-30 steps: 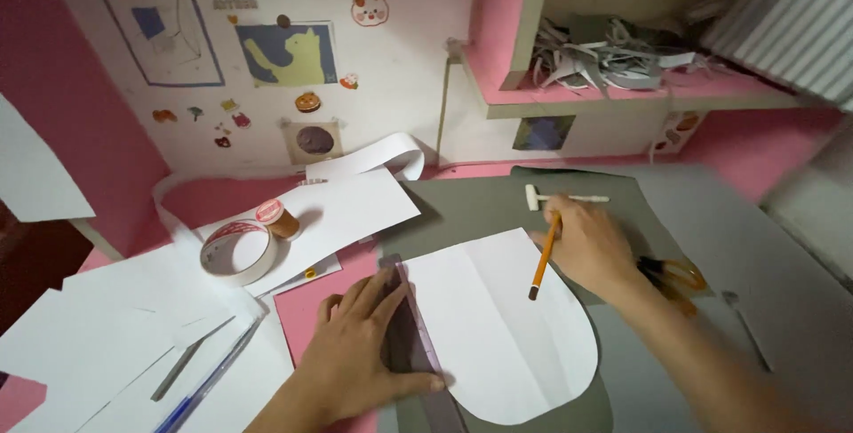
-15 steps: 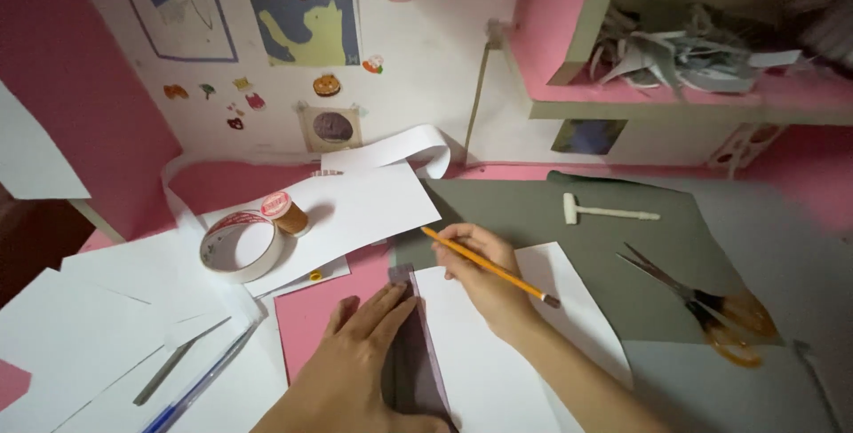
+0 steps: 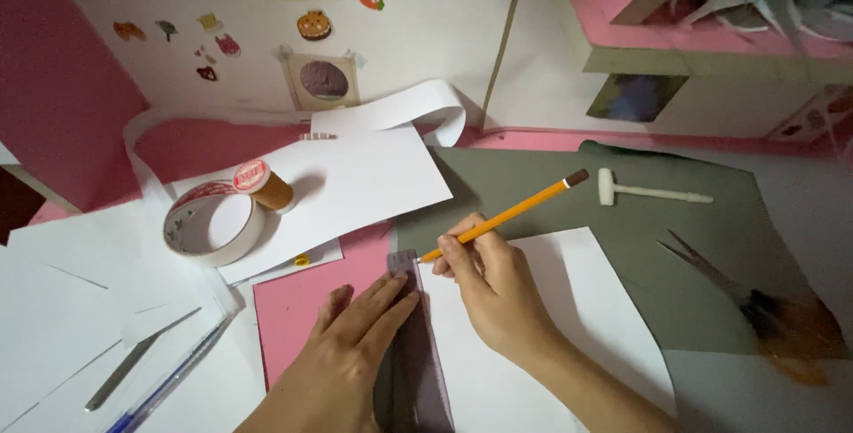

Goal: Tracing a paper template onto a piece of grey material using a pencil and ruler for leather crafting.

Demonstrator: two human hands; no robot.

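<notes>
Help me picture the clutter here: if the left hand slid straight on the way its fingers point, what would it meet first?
The left hand points up and right along the dark ruler. Just beyond its fingertips is the ruler's top end, where the pencil tip rests. Beyond that lies grey card.

The left hand [image 3: 346, 344] lies flat and palm-down, fingers stretched forward and slightly spread, its index and middle fingertips reaching furthest up; its wrist and forearm run off the lower edge of the view. The right hand [image 3: 493, 286] sits just beside it, curled in a writing grip, thumb and forefinger pinched together, knuckles raised; its forearm slants down towards the lower right corner, bare to the frame's edge.
</notes>
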